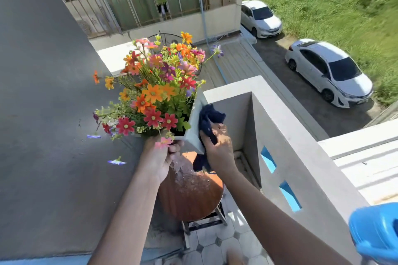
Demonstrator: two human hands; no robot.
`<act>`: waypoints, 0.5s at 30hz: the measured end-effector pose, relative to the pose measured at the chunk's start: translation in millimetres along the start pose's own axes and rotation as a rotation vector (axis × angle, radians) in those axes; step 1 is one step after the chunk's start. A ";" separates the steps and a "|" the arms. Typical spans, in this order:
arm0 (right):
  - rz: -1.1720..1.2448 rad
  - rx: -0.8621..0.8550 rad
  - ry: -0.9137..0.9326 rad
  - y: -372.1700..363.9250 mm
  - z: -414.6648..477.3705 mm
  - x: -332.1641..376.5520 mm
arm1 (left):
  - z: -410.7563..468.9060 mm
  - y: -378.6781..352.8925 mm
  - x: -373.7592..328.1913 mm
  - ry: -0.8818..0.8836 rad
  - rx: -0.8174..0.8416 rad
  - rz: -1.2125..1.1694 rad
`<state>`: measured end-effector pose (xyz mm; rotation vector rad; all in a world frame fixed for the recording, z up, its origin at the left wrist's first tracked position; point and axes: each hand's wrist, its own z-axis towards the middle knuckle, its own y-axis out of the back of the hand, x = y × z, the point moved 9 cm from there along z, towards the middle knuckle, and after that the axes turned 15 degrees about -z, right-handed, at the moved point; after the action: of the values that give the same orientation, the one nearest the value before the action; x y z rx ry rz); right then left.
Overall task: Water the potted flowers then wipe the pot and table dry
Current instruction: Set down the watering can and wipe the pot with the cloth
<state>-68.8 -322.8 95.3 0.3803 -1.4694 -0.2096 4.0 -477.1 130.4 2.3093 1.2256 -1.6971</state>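
Lifting the white pot (195, 123) of flowers (155, 90) above the wet round table (189, 196), left hand (160, 158) closed under its corner, giving access to the sides. At 3 o'clock of pot, right hand (217, 146) clenched around dark cloth (210, 119), rubbing the wall dry.

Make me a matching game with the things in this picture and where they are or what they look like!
Things:
1. pot
2. cloth
3. round table
4. blue container

Clues:
A. wet, with water pooled on top
B. at the bottom right edge
C. lifted up by the left hand
D. dark blue, pressed on the pot by the right hand

Pairs: 1-C, 2-D, 3-A, 4-B
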 end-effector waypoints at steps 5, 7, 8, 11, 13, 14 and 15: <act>-0.017 -0.095 0.173 11.4 -11.3 20.0 | 0.3 -3.6 1.6 -0.007 -0.032 0.012; 0.025 -0.091 0.158 7.5 -14.8 24.6 | -1.8 -7.1 4.0 -0.024 -0.041 0.016; 0.046 -0.084 0.145 4.9 -15.8 26.4 | -2.3 -8.5 4.8 -0.033 -0.044 0.023; 0.160 -0.116 0.087 10.4 -7.8 32.9 | 1.6 -14.0 7.1 -0.042 -0.002 0.023; 0.188 -0.142 0.061 19.3 0.5 35.8 | 2.7 -14.9 10.6 -0.020 0.030 0.030; 0.186 -0.157 0.023 24.3 6.6 37.3 | 1.8 -13.7 12.5 0.002 0.034 0.031; 0.186 -0.172 0.010 28.3 18.1 40.4 | -0.1 -12.8 13.7 0.025 0.036 0.024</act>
<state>-85.4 -313.6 144.4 0.1046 -1.4548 -0.1827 -2.3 -460.4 124.5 2.3626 1.1762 -1.7027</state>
